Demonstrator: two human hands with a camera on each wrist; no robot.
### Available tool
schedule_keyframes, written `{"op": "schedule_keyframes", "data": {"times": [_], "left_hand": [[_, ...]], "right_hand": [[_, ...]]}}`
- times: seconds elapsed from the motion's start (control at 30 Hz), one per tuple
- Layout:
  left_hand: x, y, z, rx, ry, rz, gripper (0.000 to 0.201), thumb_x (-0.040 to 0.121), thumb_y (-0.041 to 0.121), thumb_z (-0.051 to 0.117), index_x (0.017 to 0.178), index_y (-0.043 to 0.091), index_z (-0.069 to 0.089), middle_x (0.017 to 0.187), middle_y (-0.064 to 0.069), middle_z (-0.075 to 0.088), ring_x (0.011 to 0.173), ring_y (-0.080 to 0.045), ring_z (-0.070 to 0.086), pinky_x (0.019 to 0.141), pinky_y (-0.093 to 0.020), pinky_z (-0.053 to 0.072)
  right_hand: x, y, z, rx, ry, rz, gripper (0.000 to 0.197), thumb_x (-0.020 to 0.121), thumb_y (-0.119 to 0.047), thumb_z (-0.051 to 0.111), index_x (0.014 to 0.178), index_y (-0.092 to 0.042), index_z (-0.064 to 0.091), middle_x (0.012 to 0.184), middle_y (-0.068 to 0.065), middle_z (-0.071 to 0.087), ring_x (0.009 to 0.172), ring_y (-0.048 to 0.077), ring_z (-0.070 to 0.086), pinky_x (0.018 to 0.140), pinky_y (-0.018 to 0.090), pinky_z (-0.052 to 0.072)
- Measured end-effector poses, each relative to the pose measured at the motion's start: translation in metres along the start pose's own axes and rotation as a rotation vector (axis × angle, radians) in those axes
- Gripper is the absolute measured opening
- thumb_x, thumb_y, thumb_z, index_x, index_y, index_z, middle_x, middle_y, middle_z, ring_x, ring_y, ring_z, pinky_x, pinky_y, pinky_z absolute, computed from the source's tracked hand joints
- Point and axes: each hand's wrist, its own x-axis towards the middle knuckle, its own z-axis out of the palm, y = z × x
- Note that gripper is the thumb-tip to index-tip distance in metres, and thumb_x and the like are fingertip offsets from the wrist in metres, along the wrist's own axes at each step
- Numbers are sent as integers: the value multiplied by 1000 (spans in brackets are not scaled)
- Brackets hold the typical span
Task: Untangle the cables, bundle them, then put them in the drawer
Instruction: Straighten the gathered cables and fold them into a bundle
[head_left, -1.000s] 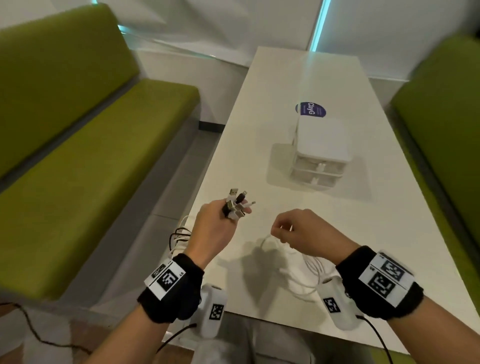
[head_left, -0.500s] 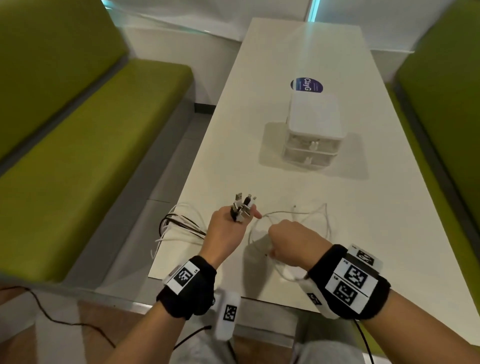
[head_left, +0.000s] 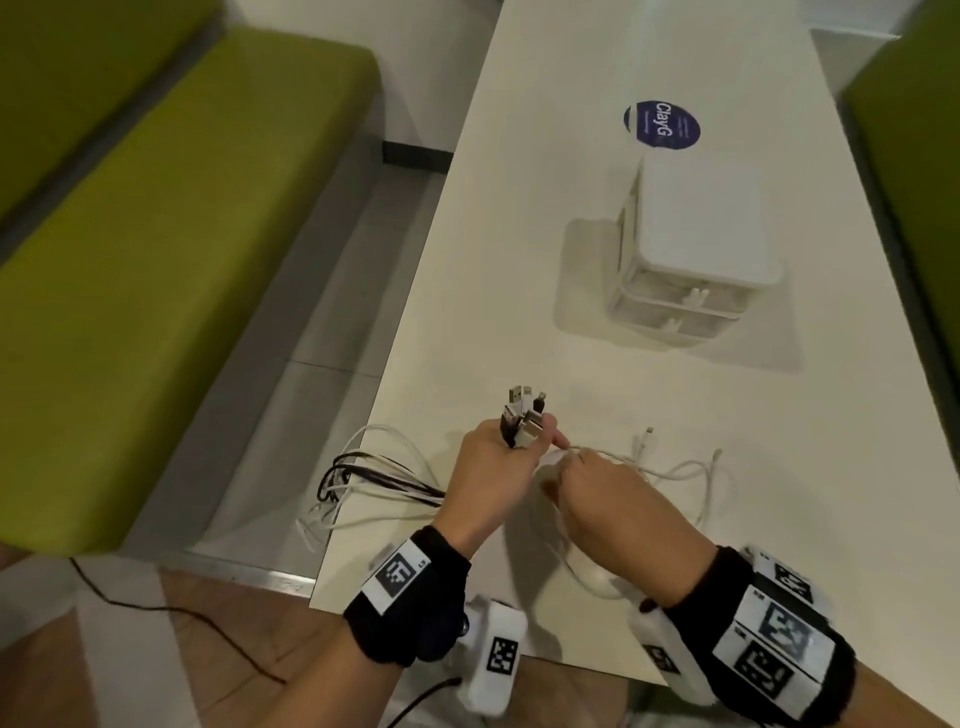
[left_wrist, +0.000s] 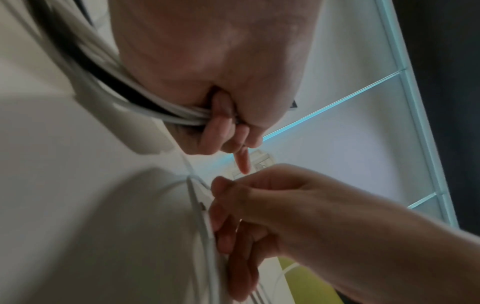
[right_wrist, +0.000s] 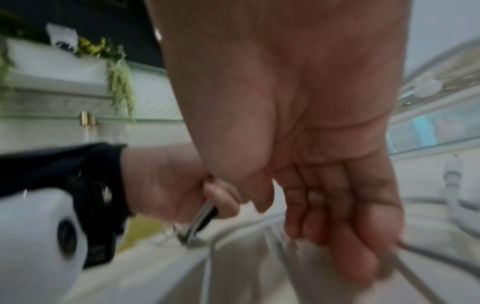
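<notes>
Head view shows your left hand (head_left: 493, 462) clenched round the gathered cable ends (head_left: 522, 418) at lower centre, your right hand (head_left: 613, 499) pinching a loose white cable (head_left: 675, 470) on the table (head_left: 519, 260), bundling unfinished, drawer unit (head_left: 691, 265) shut upper right.

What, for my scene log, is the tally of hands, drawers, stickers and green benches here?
Hands: 2, left hand, right hand
Drawers: 2, upper drawer, lower drawer
Stickers: 1, blue sticker
Benches: 2, left bench, right bench
Cables: too tangled to count
Total: 7
</notes>
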Motion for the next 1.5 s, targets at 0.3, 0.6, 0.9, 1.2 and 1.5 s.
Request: {"op": "schedule_keyframes", "data": {"times": [0.3, 0.6, 0.9, 1.2, 1.5], "left_hand": [[1, 18, -7, -121, 51, -133, 30, 98, 32, 55, 92, 13, 77, 42, 11, 45, 45, 6, 47, 51, -10, 34], [0, 64, -64, -374, 439, -9, 33, 98, 34, 50, 106, 9, 69, 80, 9, 70, 73, -28, 66, 56, -44, 46], [-34, 69, -154, -291, 426, 97, 43, 98, 41, 46, 75, 9, 63, 44, 6, 49, 38, -13, 36, 37, -21, 29], [-58, 77, -217, -55, 545, 203, 40, 97, 39, 54, 65, 16, 63, 59, 0, 60, 53, -7, 54, 57, -21, 43], [-73, 93, -266, 183, 746, 292, 34, 90, 56, 49, 78, 27, 60, 89, -13, 56, 88, -29, 55, 80, -50, 47]], "right_hand": [[19, -3, -36, 114, -176, 111, 26, 94, -16, 46, 68, -20, 48, 80, 6, 57, 85, 33, 63, 63, 34, 40], [69, -63, -105, 681, 360, -19, 17, 92, -10, 57, 84, -24, 63, 75, -7, 68, 68, 17, 67, 66, 30, 51], [81, -141, -132, 987, 383, -196, 18, 89, -8, 65, 91, -18, 80, 77, -2, 74, 64, 4, 66, 66, 20, 56], [94, -189, -141, 1019, 105, -318, 66, 86, 7, 56, 147, -14, 39, 99, -7, 57, 88, -2, 60, 78, 15, 50], [109, -247, -147, 803, 314, -558, 27, 76, -5, 67, 97, -22, 61, 79, 0, 54, 88, 16, 45, 74, 31, 43]]}}
